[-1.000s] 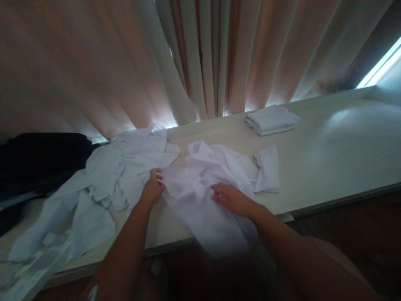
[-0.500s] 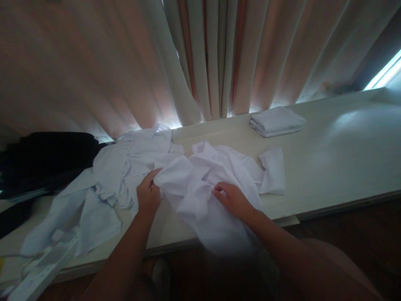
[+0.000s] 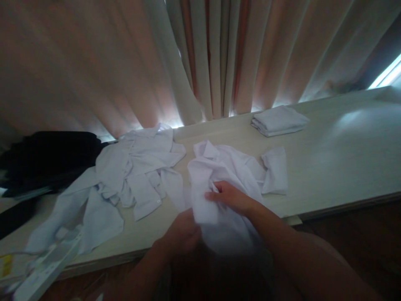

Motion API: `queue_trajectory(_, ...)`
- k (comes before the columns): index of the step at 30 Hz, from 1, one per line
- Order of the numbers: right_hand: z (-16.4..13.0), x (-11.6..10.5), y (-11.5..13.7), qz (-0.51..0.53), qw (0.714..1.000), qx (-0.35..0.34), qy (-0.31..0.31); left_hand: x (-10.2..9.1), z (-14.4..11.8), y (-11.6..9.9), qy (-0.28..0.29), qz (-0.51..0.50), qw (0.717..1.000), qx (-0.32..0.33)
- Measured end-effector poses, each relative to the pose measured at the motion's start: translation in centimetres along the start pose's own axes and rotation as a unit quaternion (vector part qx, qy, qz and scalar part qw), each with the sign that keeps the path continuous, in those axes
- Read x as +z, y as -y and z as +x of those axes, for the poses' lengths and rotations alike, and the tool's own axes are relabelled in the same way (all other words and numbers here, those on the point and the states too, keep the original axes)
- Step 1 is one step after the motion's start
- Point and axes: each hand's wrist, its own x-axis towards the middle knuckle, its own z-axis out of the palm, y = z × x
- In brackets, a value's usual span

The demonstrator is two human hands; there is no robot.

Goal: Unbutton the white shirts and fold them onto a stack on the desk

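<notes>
The head camera looks down on a pale table (image 3: 328, 159) that runs along a wall of hanging curtains (image 3: 200, 62). A crumpled white shirt (image 3: 228, 175) lies at the near middle of the table, with part of its cloth spilling over the near edge toward the person. The right hand (image 3: 230, 196) rests on top of this shirt with its fingers curled into a fold of the cloth, pinching it. The left hand (image 3: 183, 234) is lower, at the table's near edge, closed on the hanging lower part of the same white shirt; its fingertips are hidden by the cloth and the dim light, so the exact grip cannot be made out. One sleeve of the shirt (image 3: 275, 171) lies out flat to the right of the right hand. To the left, just beside the white shirt, a second, pale blue shirt (image 3: 125, 179) lies spread and rumpled, one of its sleeves reaching toward the near left corner. Behind it at the far left sits a heap of dark clothing (image 3: 46, 159). Near the curtains, well apart from both hands, a folded white garment (image 3: 278, 120) lies in a neat flat stack. Bright light enters at the far right edge of the curtains.
</notes>
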Motion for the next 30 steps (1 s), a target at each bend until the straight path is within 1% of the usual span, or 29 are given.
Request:
queue_trajectory(2,-0.1,0.0,0.3,-0.037,0.998,-0.024,-0.039,-0.4,-0.2,0.1,-0.034,-0.016,0.999,-0.029)
queue_trajectory(3,-0.1,0.1,0.5,-0.061,0.995,-0.039,-0.066,-0.7,-0.2,0.1,-0.06,-0.023,0.997,-0.052)
queue_trajectory(5,-0.2,0.3,0.8,-0.125,0.984,-0.059,-0.112,-1.4,-0.1,0.1,-0.133,-0.029,0.983,-0.121)
queue_trajectory(7,-0.4,0.9,0.9,-0.178,0.974,-0.072,-0.12,-1.8,0.4,0.0,-0.197,-0.027,0.959,-0.201)
queue_trajectory(8,-0.6,1.3,0.8,-0.2,0.97,-0.081,-0.117,-1.9,0.6,-0.1,-0.214,-0.022,0.949,-0.23)
queue_trajectory(10,-0.9,2.4,0.5,-0.248,0.958,-0.101,-0.104,-1.8,1.1,-0.4,-0.21,-0.007,0.946,-0.246)
queue_trajectory(13,-1.2,4.0,-0.2,-0.314,0.938,-0.111,-0.099,-1.3,1.5,-0.7,-0.204,0.017,0.956,-0.212)
queue_trajectory(15,-1.4,4.7,-0.5,-0.323,0.934,-0.106,-0.107,-1.0,1.6,-0.9,-0.215,0.022,0.956,-0.199)
queue_trajectory(16,-1.4,4.9,-0.5,-0.317,0.937,-0.102,-0.11,-1.0,1.5,-1.0,-0.215,0.019,0.955,-0.202)
queue_trajectory(18,-1.5,5.0,-0.3,-0.275,0.951,-0.095,-0.106,-1.1,1.5,-1.2,-0.199,0.007,0.952,-0.233)
queue_trajectory(19,-1.5,4.9,-0.2,-0.237,0.962,-0.094,-0.095,-1.2,1.5,-1.2,-0.186,-0.002,0.949,-0.256)
queue_trajectory(21,-1.5,4.6,0.2,-0.135,0.985,-0.093,-0.049,-1.6,1.5,-1.4,-0.161,-0.028,0.94,-0.299)
queue_trajectory(23,-1.5,4.2,0.4,-0.047,0.995,-0.087,-0.002,-2.0,1.5,-1.4,-0.137,-0.057,0.936,-0.319)
queue_trajectory(24,-1.4,4.0,0.4,-0.024,0.996,-0.081,0.011,-2.2,1.5,-1.5,-0.127,-0.068,0.936,-0.32)
queue_trajectory(25,-1.4,3.8,0.3,-0.015,0.997,-0.073,0.015,-2.3,1.5,-1.5,-0.123,-0.074,0.936,-0.32)
queue_trajectory(28,-1.4,3.6,-0.3,-0.035,0.998,-0.048,-0.004,-2.6,1.4,-1.5,-0.124,-0.083,0.933,-0.327)
queue_trajectory(30,-1.4,3.7,-0.7,-0.047,0.998,-0.035,-0.011,-2.7,1.4,-1.5,-0.109,-0.1,0.932,-0.331)
